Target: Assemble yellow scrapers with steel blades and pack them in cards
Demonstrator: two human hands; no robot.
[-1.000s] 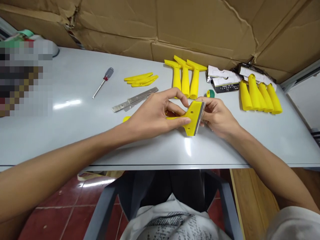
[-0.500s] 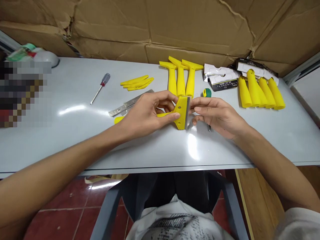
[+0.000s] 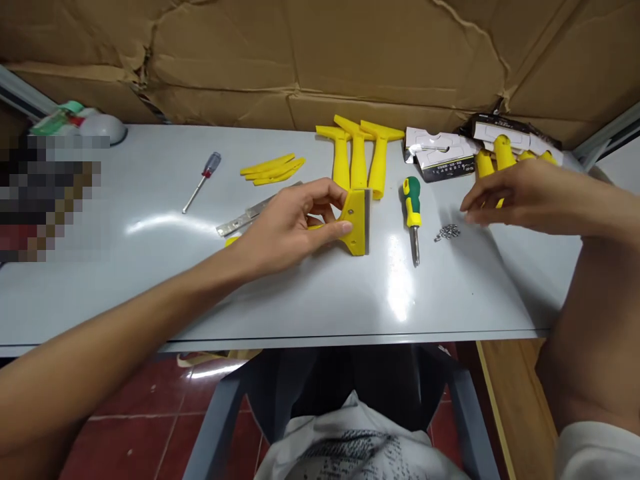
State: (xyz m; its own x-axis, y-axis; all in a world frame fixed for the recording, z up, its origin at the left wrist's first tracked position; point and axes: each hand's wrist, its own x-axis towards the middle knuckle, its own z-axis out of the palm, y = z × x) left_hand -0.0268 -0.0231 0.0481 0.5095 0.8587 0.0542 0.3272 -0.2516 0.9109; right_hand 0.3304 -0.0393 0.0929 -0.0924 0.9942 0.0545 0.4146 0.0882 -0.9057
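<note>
My left hand [image 3: 295, 227] is closed around the handle of a yellow scraper [image 3: 355, 233], its thumb on the front face. A thin metal blade [image 3: 367, 223] runs along the scraper's right edge, and two small holes show in its head. Over to the right, my right hand [image 3: 520, 200] hovers just beside a small pile of screws [image 3: 447, 231], fingers loosely apart and nothing visible in them. Between the two hands lies a screwdriver with a green and yellow handle [image 3: 412, 203]. Several metal blades [image 3: 245, 219] lie partly hidden behind my left hand.
Three yellow scraper handles [image 3: 358, 153] lie at the back, with yellow strips [image 3: 273, 169] to their left. A second screwdriver [image 3: 202, 181] is farther left. Printed card packaging [image 3: 445, 163] and more yellow handles [image 3: 504, 150] are at the back right, partly behind my right hand.
My right hand has left the scraper's blade edge and moved right to the screws, uncovering the green and yellow screwdriver. My left hand keeps hold of the scraper, nearly in place.
</note>
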